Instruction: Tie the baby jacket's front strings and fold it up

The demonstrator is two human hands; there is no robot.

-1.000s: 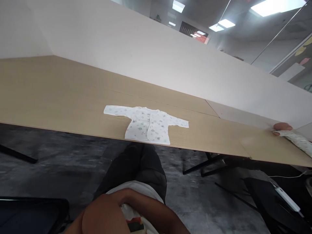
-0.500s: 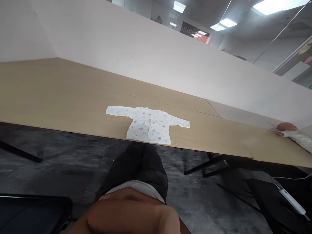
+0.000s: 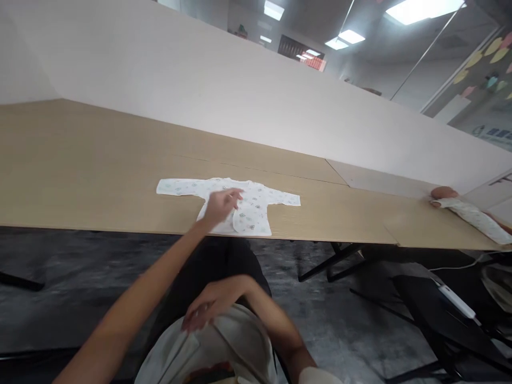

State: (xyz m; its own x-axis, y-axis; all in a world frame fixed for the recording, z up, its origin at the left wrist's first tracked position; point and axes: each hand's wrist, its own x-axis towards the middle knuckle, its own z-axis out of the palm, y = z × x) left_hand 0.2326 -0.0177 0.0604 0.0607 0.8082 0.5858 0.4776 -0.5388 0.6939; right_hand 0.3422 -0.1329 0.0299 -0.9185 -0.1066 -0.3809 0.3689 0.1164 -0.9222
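The baby shirt (image 3: 253,208) lies at the desk's (image 3: 340,218) near edge; left hand (image 3: 223,205), unclenched, over its front; right hand (image 3: 213,304), slack-fingered, by the pale top (image 3: 232,344); light, flat pressure should avoid creases

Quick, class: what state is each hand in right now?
Left hand: loosely open, blurred, over the white, small-patterned, long-sleeved cloth shirt; whether it touches cannot be told.
Right hand: loosely open, fingers bent, nothing visible held.
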